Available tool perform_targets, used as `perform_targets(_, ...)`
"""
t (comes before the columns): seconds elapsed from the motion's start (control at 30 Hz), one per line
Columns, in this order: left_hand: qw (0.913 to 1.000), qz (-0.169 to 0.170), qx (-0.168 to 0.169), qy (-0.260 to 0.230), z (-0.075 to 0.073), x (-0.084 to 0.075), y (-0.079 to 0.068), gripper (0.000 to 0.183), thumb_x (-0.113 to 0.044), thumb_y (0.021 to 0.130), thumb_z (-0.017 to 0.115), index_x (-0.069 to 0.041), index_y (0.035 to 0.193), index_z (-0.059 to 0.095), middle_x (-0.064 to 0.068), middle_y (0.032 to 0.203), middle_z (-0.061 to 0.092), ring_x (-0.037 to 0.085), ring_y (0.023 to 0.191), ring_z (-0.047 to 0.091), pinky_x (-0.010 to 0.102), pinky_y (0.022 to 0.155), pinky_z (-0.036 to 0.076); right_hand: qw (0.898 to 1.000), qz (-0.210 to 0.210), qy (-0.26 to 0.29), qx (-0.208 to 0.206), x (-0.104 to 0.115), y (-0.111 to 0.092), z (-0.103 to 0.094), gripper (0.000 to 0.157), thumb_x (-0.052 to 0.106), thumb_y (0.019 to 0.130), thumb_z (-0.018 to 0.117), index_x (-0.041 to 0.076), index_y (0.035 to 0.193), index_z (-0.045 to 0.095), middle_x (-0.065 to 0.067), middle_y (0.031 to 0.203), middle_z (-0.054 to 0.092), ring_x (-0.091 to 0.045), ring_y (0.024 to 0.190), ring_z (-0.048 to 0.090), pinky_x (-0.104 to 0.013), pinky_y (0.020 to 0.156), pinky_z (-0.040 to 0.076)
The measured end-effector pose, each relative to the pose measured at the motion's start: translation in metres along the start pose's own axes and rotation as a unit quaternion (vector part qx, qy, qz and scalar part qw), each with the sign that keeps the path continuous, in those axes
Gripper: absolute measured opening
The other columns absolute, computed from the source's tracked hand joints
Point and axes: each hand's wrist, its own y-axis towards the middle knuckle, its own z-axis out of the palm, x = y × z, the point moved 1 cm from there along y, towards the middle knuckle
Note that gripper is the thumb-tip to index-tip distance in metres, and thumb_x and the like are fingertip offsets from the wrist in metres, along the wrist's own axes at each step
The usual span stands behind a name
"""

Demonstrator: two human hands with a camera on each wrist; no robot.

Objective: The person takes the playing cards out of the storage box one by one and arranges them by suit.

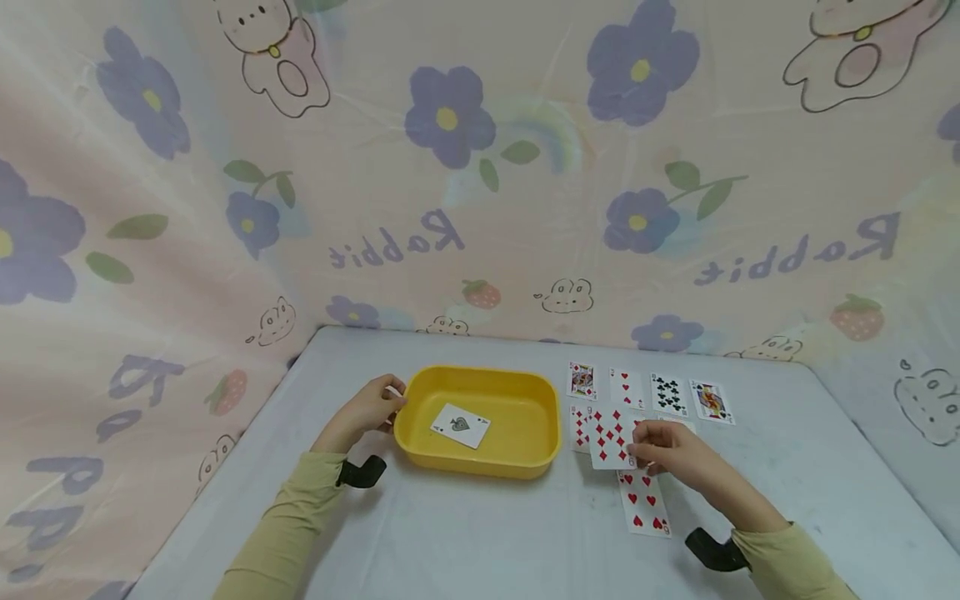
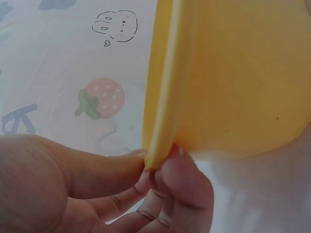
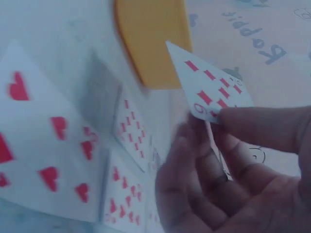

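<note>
My left hand (image 1: 372, 405) pinches the left rim of a yellow plastic tray (image 1: 476, 467) between thumb and fingers, as the left wrist view (image 2: 167, 97) shows close up. An ace of spades (image 1: 461, 426) lies face up inside the tray. My right hand (image 1: 675, 452) pinches a nine of diamonds (image 1: 611, 439) by a lower corner, raised over the laid-out cards. In the right wrist view the held card (image 3: 214, 90) is tilted, thumb on its face. Beneath it are another diamonds card (image 1: 579, 433), partly covered, and a hearts card (image 1: 643, 504) nearest me.
Behind my right hand is a row of face-up cards: a diamonds face card (image 1: 582, 381), a low hearts card (image 1: 627, 388), a clubs card (image 1: 668, 394) and another face card (image 1: 712, 402). A printed cloth (image 1: 517, 225) hangs behind the white-covered table (image 1: 480, 542).
</note>
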Motion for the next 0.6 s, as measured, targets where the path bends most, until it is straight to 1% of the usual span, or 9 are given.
perform_targets(0.17, 1.0000, -0.005, -0.002, 0.003, 0.000, 0.000, -0.001, 0.018, -0.010, 0.100, 0.051, -0.002, 0.115, 0.048, 0.014, 0.096, 0.058, 0.022, 0.070, 0.057, 0.030, 0.058, 0.053, 0.999, 0.020, 0.010, 0.029, -0.010, -0.009, 0.010, 0.020, 0.015, 0.091, 0.065, -0.004, 0.093, 0.059, -0.006, 0.073, 0.060, -0.018, 0.065, 0.057, -0.033, 0.059, 0.052)
perform_targets(0.33, 1.0000, -0.006, -0.004, 0.000, -0.001, 0.000, -0.002, 0.017, -0.011, 0.100, 0.051, -0.003, 0.114, 0.048, 0.014, 0.096, 0.058, 0.022, 0.070, 0.057, 0.029, 0.057, 0.052, 0.997, 0.042, 0.039, 0.053, -0.019, -0.015, 0.027, 0.018, 0.012, 0.088, 0.068, -0.004, 0.090, 0.061, -0.008, 0.071, 0.066, -0.017, 0.061, 0.063, -0.031, 0.056, 0.054)
perform_targets(0.43, 1.0000, -0.001, -0.002, -0.001, -0.001, 0.000, -0.002, 0.017, -0.010, 0.100, 0.050, -0.003, 0.115, 0.047, 0.015, 0.096, 0.058, 0.022, 0.070, 0.057, 0.030, 0.058, 0.053, 0.995, 0.050, 0.058, 0.057, -0.022, -0.017, 0.035, 0.018, 0.010, 0.087, 0.069, -0.005, 0.090, 0.060, -0.010, 0.068, 0.066, -0.018, 0.059, 0.066, -0.031, 0.055, 0.055)
perform_targets(0.6, 1.0000, 0.000, -0.002, 0.001, 0.000, 0.000, -0.002, 0.017, -0.010, 0.100, 0.050, -0.003, 0.115, 0.048, 0.015, 0.096, 0.057, 0.022, 0.070, 0.057, 0.032, 0.059, 0.053, 0.994, 0.069, 0.064, 0.049, -0.025, -0.018, 0.043, 0.018, 0.010, 0.088, 0.068, -0.005, 0.091, 0.058, -0.014, 0.068, 0.067, -0.021, 0.059, 0.067, -0.034, 0.055, 0.056)
